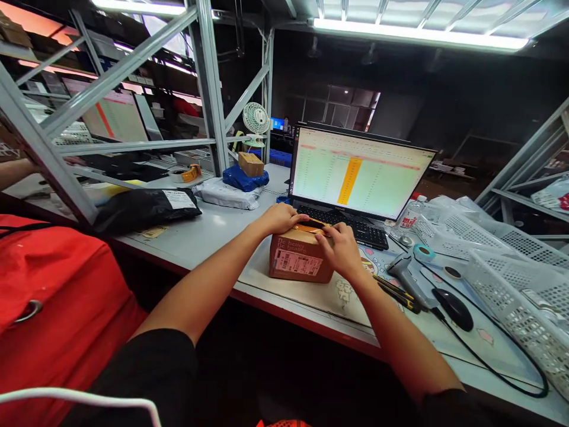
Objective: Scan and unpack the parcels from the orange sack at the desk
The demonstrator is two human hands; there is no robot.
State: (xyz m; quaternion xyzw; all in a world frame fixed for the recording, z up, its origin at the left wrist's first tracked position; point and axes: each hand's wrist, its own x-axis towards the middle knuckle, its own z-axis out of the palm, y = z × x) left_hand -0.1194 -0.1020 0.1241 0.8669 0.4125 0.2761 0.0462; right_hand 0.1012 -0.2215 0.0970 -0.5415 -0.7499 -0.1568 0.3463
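A brown cardboard box (278,273) with a white printed label (297,263) on its near side stands on the desk in front of me. My left hand (281,219) grips the far left of its top, fingers bent over the edge. At the top right, my right hand (343,246) holds the box, its thumb reaching along the near edge. Between both hands shows a dark gap with an orange-brown strip; whether this is an opening between flaps, I cannot tell. Behind the box is a black keyboard (373,233).
A monitor (360,172) stands behind the keyboard. Right of the box lie a yellow-black cutter (395,293), a scanner (411,281), a mouse (452,308) and white baskets (511,308). Parcels, including a black one (142,207), lie left near a metal post (211,89). A red bag (62,296) is nearby.
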